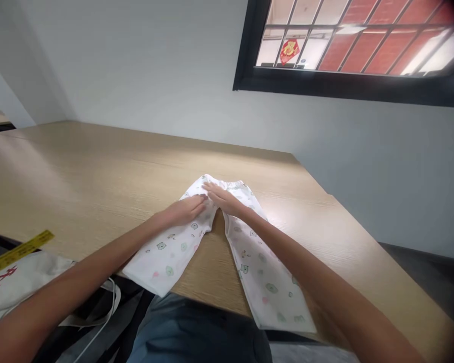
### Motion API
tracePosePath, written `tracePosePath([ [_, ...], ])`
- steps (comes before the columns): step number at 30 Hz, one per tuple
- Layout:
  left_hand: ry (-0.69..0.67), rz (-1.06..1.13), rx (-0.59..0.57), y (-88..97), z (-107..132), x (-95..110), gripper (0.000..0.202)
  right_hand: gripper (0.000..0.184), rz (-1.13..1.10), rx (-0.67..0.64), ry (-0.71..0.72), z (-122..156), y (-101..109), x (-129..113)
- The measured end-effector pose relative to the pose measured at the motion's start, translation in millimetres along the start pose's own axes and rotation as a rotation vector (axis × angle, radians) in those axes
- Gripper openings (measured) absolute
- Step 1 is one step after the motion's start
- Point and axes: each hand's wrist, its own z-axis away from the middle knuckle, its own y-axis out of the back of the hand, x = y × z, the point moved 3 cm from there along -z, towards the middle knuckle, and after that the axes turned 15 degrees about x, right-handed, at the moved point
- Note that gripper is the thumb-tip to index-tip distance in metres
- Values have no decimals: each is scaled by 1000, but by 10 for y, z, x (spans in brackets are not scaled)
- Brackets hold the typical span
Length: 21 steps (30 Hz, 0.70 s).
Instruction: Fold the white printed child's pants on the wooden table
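Observation:
A small pair of white pants (181, 247) with green bear and pink heart prints lies spread on the wooden table, its elastic waistband pointing away from me. Both leg ends reach the near table edge, and the left one hangs slightly over it. My left hand (192, 207) rests on the upper part of the left leg, its fingers partly curled and their tips hard to see. Flat across the top near the waistband lies my right hand (224, 197), fingers stretched out to the left, close to the left fingertips.
The wooden table (109, 166) runs back to a grey wall. At the lower left, a white cloth bag (34, 275) with red lettering sits beside a yellow measuring strip (18, 252) at the table edge. A barred window (348, 45) is at upper right.

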Motion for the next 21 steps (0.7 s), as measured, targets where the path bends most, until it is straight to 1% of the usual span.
tracePosePath([
  [1,-11,-10,-1,-62,27,-17,45,46,-10,-36,24,-93,-87,-81],
  [2,-14,-24,-1,-115,117,7,45,43,-13,-65,37,-176,-171,-132],
  [3,-7,-38,0,-154,268,61,46,41,-7,-82,37,-248,-247,-153],
  [5,21,-83,17,-166,702,229,52,41,21,-70,0,-355,-351,-119],
  [6,34,-110,37,-139,949,325,55,43,36,-50,-30,-391,-375,-79],
  [8,-26,-213,135,-21,1390,526,59,44,50,-17,-87,-439,-365,5],
  [9,-56,-241,175,46,1549,612,59,42,46,-11,-106,-455,-333,38],
  [10,-65,-253,210,109,1651,684,57,39,34,-12,-122,-467,-286,65],
  [11,-43,-248,234,159,1690,742,51,35,22,-12,-141,-474,-224,89],
  [12,8,-230,258,188,1672,795,44,31,10,-8,-167,-475,-148,116],
  [13,69,-203,289,192,1604,856,40,29,3,6,-203,-467,-61,151],
  [14,117,-161,323,163,1501,936,38,29,3,34,-249,-446,35,197],
  [15,130,-101,360,99,1375,1047,37,29,12,74,-303,-409,136,255],
  [16,105,-33,403,8,1240,1187,36,30,29,118,-363,-351,237,326],
  [17,28,59,423,-112,1106,1356,33,29,49,154,-427,-274,333,404],
  [19,-145,200,427,-376,881,1708,33,27,81,178,-555,-70,494,567],
  [21,-284,209,377,-614,720,1997,32,24,84,155,-663,155,614,698],
])
